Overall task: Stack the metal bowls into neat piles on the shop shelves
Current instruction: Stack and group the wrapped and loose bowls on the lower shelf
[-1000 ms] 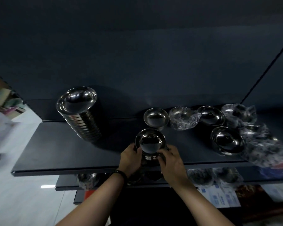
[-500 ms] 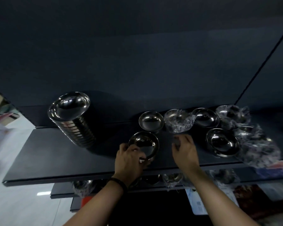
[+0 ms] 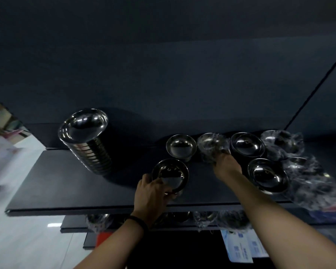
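We see our left hand (image 3: 151, 193) curled around the near side of a small stack of footed metal bowls (image 3: 170, 174) standing on the dark top shelf (image 3: 66, 187), fingers closed against the lower bowls while the top bowl's shiny hollow faces up. Our right hand (image 3: 226, 166) reaches toward 1 o'clock from that stack, its fingertips closed on a plastic-wrapped bowl (image 3: 211, 146) in the back row; how firm the grip is we cannot tell, since the wrap hides the fingertips. At 12 o'clock from the held stack sits a single bare bowl (image 3: 181, 146), just beside the wrapped one. Further along at 2 o'clock are a second bare bowl (image 3: 247, 145) and, nearer us, a third bare bowl (image 3: 268, 175), with more wrapped bowls (image 3: 306, 171) crowding the shelf's right end. At 10 o'clock, well apart, a tall leaning pile of larger bowls (image 3: 89, 144) stands. A dark band (image 3: 138, 222) circles our left wrist. Below, a lower shelf (image 3: 76, 227) carries more bowls, mostly hidden.
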`<state>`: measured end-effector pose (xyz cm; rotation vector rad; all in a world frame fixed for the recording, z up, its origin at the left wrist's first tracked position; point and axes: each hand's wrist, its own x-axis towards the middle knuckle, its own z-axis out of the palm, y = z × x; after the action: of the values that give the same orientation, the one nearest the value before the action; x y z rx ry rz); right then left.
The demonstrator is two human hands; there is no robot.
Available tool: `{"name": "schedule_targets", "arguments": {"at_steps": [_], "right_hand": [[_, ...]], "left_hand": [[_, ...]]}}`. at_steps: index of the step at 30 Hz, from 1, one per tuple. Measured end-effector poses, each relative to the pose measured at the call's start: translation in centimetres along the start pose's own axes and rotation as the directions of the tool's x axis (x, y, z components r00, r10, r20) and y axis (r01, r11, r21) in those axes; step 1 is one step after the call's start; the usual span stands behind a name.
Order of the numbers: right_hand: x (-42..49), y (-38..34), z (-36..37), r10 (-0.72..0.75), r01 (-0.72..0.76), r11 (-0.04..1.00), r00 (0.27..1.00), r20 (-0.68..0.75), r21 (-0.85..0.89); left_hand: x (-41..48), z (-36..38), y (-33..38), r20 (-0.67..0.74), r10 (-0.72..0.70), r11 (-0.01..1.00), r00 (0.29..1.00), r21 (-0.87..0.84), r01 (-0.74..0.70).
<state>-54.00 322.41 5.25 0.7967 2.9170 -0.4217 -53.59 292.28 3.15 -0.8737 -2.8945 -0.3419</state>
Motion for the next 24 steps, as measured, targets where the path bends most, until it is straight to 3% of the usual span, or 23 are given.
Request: {"name": "schedule_targets", "arguments": {"at_steps": [10,16,20,24], "right_hand": [[-1.6,-0.3,0.7,0.07,-0.073,0.99,0.997,-0.033,-0.122],[-2.3,1.2,0.4,0.006,0.002,0.992,0.998,-0.062,0.129],[-4.3,1.2,0.2,-0.085,0.144,0.939,0.977,-0.196,0.312],[-7.3,-0.9,0.1,-0.191,0.33,0.881,0.903,-0.384,0.339]], "left_hand": [[-0.2,-0.1,-0.1,-0.02,0.024,1.0,1.0,-0.004,-0.024],[-0.2,1.1,-1.0,0.006,0.048,0.997,0.999,-0.068,-0.047],[-0.6,0.8,-0.9,-0.151,0.011,0.966,0.989,-0.252,-0.049],[0.0,0.1,-1.4,-0.158,-0.195,0.794,0.968,-0.605,0.061]]}}
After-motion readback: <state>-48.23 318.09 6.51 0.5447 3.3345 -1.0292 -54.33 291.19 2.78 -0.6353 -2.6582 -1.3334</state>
